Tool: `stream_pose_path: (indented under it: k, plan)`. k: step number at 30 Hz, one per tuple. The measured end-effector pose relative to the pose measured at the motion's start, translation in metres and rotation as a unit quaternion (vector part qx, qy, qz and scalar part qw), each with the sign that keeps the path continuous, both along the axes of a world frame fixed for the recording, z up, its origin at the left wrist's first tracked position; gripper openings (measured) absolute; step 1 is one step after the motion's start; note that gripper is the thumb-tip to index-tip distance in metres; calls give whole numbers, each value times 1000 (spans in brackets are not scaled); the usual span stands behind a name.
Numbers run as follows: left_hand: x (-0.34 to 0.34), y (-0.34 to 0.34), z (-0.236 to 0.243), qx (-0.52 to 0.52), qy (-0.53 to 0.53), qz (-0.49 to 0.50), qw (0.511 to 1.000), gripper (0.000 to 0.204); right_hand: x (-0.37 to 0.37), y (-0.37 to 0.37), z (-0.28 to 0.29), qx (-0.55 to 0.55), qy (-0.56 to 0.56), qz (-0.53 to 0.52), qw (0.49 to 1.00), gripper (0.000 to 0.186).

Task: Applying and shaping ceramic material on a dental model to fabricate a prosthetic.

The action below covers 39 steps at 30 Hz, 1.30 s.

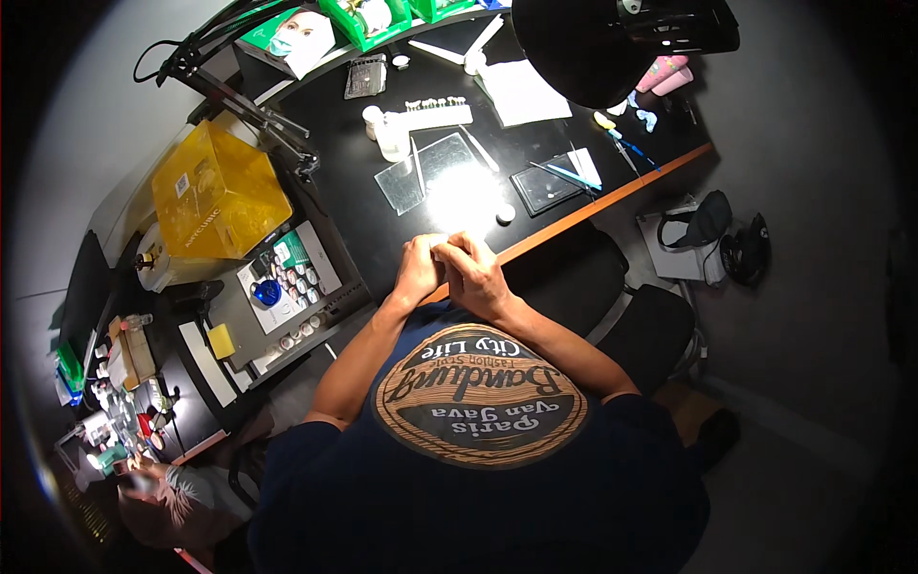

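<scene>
My left hand [419,272] and my right hand [476,275] meet at the front edge of the black desk [344,182], fingers closed together. Between the fingertips there may be something small and pale, too small to make out. Just beyond them a bright lamp spot falls on the desk. A clear glass plate [400,184] lies beside that spot, with a thin white tool [418,167] across it. A second slim white tool [478,149] is farther right. To the right of the spot stands a small round white jar [505,213].
A black lamp head [574,48] hangs over the far right. White bottles [392,139], a row of tooth models [435,115], white paper [526,93] and a dark flat case [545,185] with thin brushes lie beyond. Left are a yellow box [215,196] and a co-worker [177,507]; right, a black chair [645,335].
</scene>
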State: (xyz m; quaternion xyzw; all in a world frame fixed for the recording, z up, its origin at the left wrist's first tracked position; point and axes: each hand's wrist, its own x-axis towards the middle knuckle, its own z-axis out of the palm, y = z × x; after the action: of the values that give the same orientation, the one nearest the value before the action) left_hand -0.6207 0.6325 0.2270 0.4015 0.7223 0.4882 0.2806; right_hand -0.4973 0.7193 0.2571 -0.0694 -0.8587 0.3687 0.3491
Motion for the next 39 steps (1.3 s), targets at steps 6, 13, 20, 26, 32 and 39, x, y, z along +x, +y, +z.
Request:
stream_pose_path:
  k: [6, 13, 20, 26, 32, 39]
  plan:
    - [1, -4, -9, -34, -37, 29, 998, 19, -5, 0, -11, -49, 0, -18, 999, 28]
    - [14, -11, 15, 20, -42, -102, 994, 29, 9, 25, -67, -136, -142, -88, 977, 19]
    - [-5, -17, -16, -4, -52, 1, 999, 28, 4, 20, -86, -210, -200, -155, 944, 30]
    - [-23, -40, -25, -40, -83, 2, 996, 21, 10, 35, -74, -287, -221, -137, 922, 22]
    - [-21, -44, -28, -67, -72, 16, 995, 21, 19, 73, -106, -395, -144, -152, 894, 14]
    - [-6, -40, -34, -125, 10, 20, 992, 24, 37, 97, -106, -340, -145, -275, 887, 14]
